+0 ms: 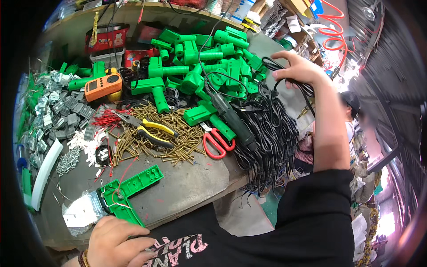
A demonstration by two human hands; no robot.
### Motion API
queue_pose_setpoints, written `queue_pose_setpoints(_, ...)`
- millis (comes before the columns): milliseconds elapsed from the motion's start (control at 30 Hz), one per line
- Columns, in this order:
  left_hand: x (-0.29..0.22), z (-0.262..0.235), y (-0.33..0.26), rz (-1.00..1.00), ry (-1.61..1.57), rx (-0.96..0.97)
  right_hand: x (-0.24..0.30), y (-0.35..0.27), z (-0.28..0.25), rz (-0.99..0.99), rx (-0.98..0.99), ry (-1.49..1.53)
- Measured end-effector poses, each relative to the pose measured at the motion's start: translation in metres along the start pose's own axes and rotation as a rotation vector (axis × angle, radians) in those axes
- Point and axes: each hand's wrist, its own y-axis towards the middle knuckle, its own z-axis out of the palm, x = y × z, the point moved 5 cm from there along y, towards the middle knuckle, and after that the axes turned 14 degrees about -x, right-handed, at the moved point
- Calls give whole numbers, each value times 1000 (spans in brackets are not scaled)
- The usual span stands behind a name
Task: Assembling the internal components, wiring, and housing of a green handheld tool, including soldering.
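Note:
My left hand (118, 244) is at the lower left, palm down with fingers apart, beside the lower end of an open green plastic housing half (137, 183). Thin red and white wires run inside that housing. A metal head wrapped in clear plastic (83, 212) is attached at its left side. Raised at the upper right, my right hand (299, 69) grips a looped black power cord (306, 90) with thumb and fingers. Below it, a thick pile of black power cords (269, 138) hangs over the table edge.
Green housings (191, 58) heap at the back. Brass screws (171, 142), yellow-handled pliers (155, 133), red-handled scissors (215, 144) and a black corded tool (229, 118) lie mid-table. An orange meter (103, 86) and grey metal parts (66, 109) are left. Another person (351, 104) is at right.

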Motion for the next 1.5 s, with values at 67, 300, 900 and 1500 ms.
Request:
queue_pose_setpoints(67,-2,11,7,-1,-32,9,57,-35,9,-124,80,19)
queue_pose_setpoints(300,-10,121,101,-231,-621,-311,184,-100,69,-499,-34,1393)
queue_pose_setpoints(900,-1,25,-9,-166,459,97,165,-242,216,-1012,282,555)
queue_pose_setpoints(1500,215,13,100,-216,513,139,152,-223,287,-240,1096,1412)
